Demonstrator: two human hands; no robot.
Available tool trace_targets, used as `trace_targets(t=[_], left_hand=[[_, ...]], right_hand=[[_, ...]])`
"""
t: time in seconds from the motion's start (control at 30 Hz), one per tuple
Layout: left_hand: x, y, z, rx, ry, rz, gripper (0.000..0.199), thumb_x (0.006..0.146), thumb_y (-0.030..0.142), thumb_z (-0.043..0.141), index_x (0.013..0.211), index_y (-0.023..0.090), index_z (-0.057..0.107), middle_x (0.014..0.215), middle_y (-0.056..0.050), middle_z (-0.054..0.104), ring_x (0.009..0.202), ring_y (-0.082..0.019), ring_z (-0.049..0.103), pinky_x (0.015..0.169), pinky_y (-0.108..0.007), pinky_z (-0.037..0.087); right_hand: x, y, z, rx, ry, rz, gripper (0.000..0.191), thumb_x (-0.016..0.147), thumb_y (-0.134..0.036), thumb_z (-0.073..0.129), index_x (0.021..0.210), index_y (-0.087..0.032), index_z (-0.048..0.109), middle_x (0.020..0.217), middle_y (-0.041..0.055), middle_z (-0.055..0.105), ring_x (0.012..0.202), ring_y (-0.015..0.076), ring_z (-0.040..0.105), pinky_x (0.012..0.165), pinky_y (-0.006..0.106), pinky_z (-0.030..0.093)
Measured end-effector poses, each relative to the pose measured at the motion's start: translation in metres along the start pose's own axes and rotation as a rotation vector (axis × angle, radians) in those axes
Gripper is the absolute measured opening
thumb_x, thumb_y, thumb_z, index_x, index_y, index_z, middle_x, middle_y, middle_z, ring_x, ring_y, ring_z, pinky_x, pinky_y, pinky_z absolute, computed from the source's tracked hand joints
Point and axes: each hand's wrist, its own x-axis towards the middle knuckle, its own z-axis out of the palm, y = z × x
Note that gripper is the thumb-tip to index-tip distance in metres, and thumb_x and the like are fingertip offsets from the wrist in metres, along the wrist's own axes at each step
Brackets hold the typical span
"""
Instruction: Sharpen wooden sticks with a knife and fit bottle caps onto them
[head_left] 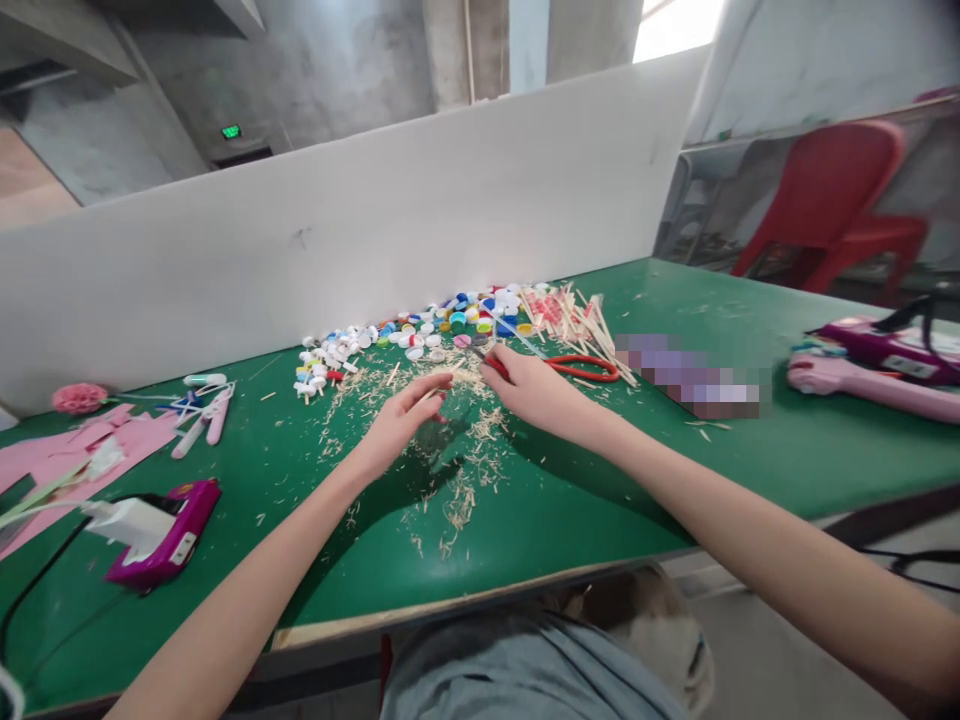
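My left hand point(409, 418) is closed in a pinch above the table, with the end of a thin wooden stick point(429, 395) showing between thumb and fingers. Close to its right, my right hand point(529, 388) is wrapped around a pair of red-handled scissors point(589, 368). One handle loop sticks out behind the hand, and a short piece of grey metal shows ahead of the fingers. Pale wood shavings point(461, 505) lie scattered beneath and around both hands. Just beyond are many coloured bottle caps point(457, 322) and a pile of wooden sticks point(592, 325), some with pinkish-red parts.
A white partition point(360, 245) runs along the back of the green table point(600, 520). Pink paper point(135, 440), a purple power strip point(169, 540) with a white plug, and pink glue guns point(219, 415) lie left. Another power strip point(885, 350) and a pink tool point(862, 385) lie right.
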Motion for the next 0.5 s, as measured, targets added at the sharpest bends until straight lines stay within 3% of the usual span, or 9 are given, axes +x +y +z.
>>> trace_targets(t=[0.17, 0.27, 0.5], left_hand=[[-0.006, 0.007, 0.011, -0.28, -0.037, -0.061, 0.033, 0.082, 0.038, 0.066, 0.113, 0.026, 0.072, 0.124, -0.009, 0.064, 0.101, -0.018, 0.06, 0.074, -0.027, 0.054], [-0.008, 0.009, 0.015, -0.331, -0.042, -0.099, 0.032, 0.081, 0.036, 0.069, 0.111, 0.026, 0.074, 0.122, -0.008, 0.064, 0.096, -0.016, 0.062, 0.072, -0.025, 0.054], [-0.011, 0.013, 0.016, -0.351, 0.0, -0.116, 0.034, 0.078, 0.022, 0.07, 0.111, 0.028, 0.07, 0.116, -0.005, 0.066, 0.093, -0.014, 0.066, 0.086, -0.031, 0.058]], right_hand=[[-0.002, -0.003, 0.003, 0.033, -0.034, -0.027, 0.035, 0.098, -0.048, 0.046, 0.103, -0.016, 0.059, 0.087, 0.0014, 0.06, 0.073, 0.0113, 0.056, 0.07, 0.03, 0.05], [-0.003, -0.005, 0.003, 0.053, -0.052, -0.042, 0.035, 0.098, -0.048, 0.046, 0.105, -0.016, 0.059, 0.091, 0.0025, 0.061, 0.078, 0.0124, 0.057, 0.075, 0.032, 0.05], [-0.006, -0.009, 0.005, 0.14, -0.06, -0.075, 0.041, 0.099, -0.046, 0.044, 0.126, -0.016, 0.053, 0.108, 0.0075, 0.063, 0.095, 0.0178, 0.06, 0.086, 0.039, 0.049]])
